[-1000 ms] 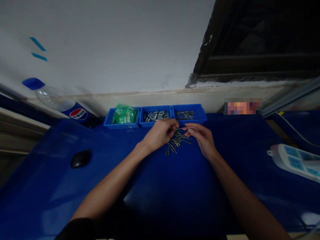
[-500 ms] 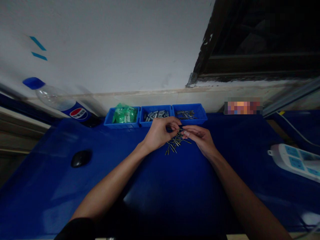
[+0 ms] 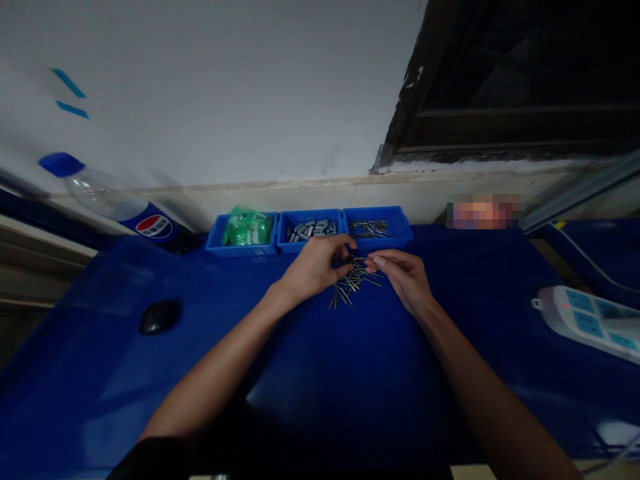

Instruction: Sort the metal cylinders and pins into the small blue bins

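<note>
A loose pile of thin metal pins (image 3: 345, 292), brassy and silvery, lies on the blue table cover between my two hands. My right hand (image 3: 407, 277) pinches one slim metal pin (image 3: 361, 259) between thumb and forefinger, its free end pointing left over the pile. Just left of that, my left hand (image 3: 315, 263) is curved above the pile with thumb and forefinger apart. Its inner fingers are partly hidden, and I see nothing gripped there. Behind the hands stands a blue bin (image 3: 407, 233) with similar pins in it.
A middle blue bin (image 3: 287, 248) holds short metal cylinders; a left one (image 3: 215, 243) holds a green plastic bag (image 3: 245, 227). A Pepsi bottle (image 3: 125, 210) leans at back left. A black mouse (image 3: 160, 317) lies left, a white power strip (image 3: 575, 313) right.
My hands have drawn slightly apart; the left thumb and forefinger have parted. The right hand keeps its pin, now showing more to the left. The view has shifted slightly.
</note>
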The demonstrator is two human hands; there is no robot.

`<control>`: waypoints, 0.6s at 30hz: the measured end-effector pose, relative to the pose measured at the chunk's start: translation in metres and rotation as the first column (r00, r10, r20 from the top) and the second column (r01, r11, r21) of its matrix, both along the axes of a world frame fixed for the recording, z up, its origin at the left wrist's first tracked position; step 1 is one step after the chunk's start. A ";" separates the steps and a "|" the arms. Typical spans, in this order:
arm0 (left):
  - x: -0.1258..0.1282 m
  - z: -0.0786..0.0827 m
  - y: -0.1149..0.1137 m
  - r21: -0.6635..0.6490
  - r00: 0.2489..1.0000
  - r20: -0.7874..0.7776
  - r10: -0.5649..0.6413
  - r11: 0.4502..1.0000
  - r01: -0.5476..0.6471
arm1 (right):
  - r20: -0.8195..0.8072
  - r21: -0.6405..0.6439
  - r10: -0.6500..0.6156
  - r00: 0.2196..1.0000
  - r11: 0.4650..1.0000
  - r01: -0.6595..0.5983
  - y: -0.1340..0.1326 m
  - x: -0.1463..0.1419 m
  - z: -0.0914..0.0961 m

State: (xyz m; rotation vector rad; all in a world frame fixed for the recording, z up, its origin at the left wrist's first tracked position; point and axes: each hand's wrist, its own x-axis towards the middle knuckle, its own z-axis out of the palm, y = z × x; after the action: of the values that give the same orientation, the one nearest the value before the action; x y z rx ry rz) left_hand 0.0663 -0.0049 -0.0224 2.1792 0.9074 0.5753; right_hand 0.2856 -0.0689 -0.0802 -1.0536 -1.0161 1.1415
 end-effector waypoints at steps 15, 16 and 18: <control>-0.004 -0.014 0.000 -0.048 0.925 -0.375 -0.058 0.998 0.043 | 0.038 0.025 -0.009 0.999 1.000 0.008 0.000 0.002 0.006; -0.004 -0.014 0.000 -0.052 0.928 -0.368 -0.052 0.998 0.036 | 0.035 0.022 -0.009 0.999 1.000 0.009 0.000 0.001 0.007; -0.004 -0.014 -0.001 -0.066 0.933 -0.357 -0.053 0.997 0.032 | 0.027 0.017 -0.010 1.000 1.000 0.009 -0.001 0.001 0.008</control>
State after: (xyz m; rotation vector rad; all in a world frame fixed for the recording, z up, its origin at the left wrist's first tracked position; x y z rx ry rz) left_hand 0.0622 -0.0060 -0.0360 2.2835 1.0464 0.1247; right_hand 0.2866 -0.0695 -0.0724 -1.0620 -1.0397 1.1118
